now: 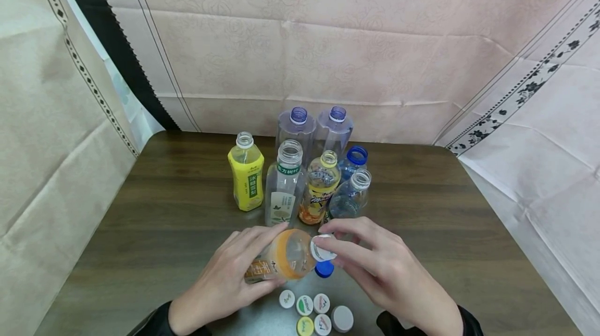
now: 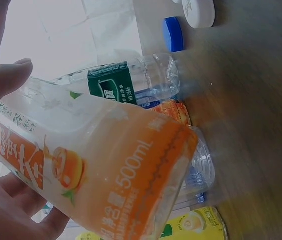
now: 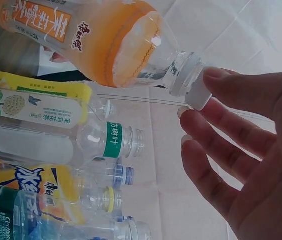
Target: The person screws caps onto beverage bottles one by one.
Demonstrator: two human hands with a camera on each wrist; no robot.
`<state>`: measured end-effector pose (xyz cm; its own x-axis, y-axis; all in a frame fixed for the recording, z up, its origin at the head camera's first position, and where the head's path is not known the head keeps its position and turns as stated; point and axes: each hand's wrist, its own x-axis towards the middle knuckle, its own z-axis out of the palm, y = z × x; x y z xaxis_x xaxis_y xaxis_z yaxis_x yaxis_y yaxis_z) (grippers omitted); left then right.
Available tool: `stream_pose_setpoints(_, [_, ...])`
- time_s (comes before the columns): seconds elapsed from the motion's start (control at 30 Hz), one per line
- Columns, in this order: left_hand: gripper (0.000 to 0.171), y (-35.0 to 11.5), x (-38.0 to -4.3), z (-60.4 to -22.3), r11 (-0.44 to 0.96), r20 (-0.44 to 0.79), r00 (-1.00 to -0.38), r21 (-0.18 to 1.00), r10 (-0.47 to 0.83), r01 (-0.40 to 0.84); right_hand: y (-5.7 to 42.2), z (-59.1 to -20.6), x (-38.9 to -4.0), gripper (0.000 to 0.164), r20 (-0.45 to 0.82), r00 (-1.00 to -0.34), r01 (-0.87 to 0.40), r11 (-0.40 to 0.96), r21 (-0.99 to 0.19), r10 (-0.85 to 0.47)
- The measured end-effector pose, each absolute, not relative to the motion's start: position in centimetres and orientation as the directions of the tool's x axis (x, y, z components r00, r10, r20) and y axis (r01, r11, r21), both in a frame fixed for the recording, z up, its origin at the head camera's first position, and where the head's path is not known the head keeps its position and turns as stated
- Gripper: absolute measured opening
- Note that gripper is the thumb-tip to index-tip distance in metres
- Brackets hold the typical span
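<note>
My left hand (image 1: pixel 236 268) grips a clear plastic bottle with an orange label (image 1: pixel 294 255), tilted above the table with its neck toward the right. Its label reads 500mL in the left wrist view, where the bottle's base (image 2: pixel 176 185) faces the camera. Thumb and fingers of my right hand (image 1: pixel 382 263) pinch a white cap (image 3: pixel 199 92) at the bottle's mouth. Whether the cap is threaded tight cannot be told. A blue cap (image 1: pixel 324 269) lies just below the bottle's neck. Nearer me are several loose caps, among them a yellow cap (image 1: pixel 305 326) and a larger white cap (image 1: pixel 342 319).
Uncapped bottles stand grouped behind my hands: a yellow bottle (image 1: pixel 246 174), a clear bottle with a white label (image 1: pixel 284 190), an orange-and-yellow-labelled bottle (image 1: pixel 320 190) and several more clear or bluish ones. The wooden table (image 1: pixel 445 211) ends at a cloth backdrop (image 1: pixel 328 60).
</note>
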<state>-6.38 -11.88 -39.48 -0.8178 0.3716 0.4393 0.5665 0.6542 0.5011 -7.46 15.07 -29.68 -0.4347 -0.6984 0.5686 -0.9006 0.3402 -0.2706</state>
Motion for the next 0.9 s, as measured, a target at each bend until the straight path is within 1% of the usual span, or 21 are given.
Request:
stream_pose_setpoints(0.2, [0.090,-11.96,-6.33,-39.41,0.652,0.452,-0.811,0.494,0.372,0.575,15.01,-29.78,-7.49,0.032,0.583,-0.437,-0.899,0.351,-0.261,-0.685])
stream_pose_setpoints(0.63, [0.091,-11.91,-6.27,-39.30,0.646,0.467,-0.795,0.479,0.386,0.595,14.71,-29.87,-7.45,0.029,0.595,-0.479,-0.875,0.405,-0.264,-0.645])
stream_pose_setpoints(0.83, [0.090,-12.02,-6.21,-39.22,0.652,0.455,-0.805,0.486,0.380,0.582,14.53,-29.92,-7.40,0.028,0.594,-0.509,-0.856,0.440,-0.272,-0.623])
stream_pose_setpoints(0.9, [0.090,-12.07,-6.16,-39.23,0.654,0.457,-0.805,0.483,0.378,0.582,14.40,-29.94,-7.39,0.028,0.603,-0.508,-0.855,0.443,-0.269,-0.615])
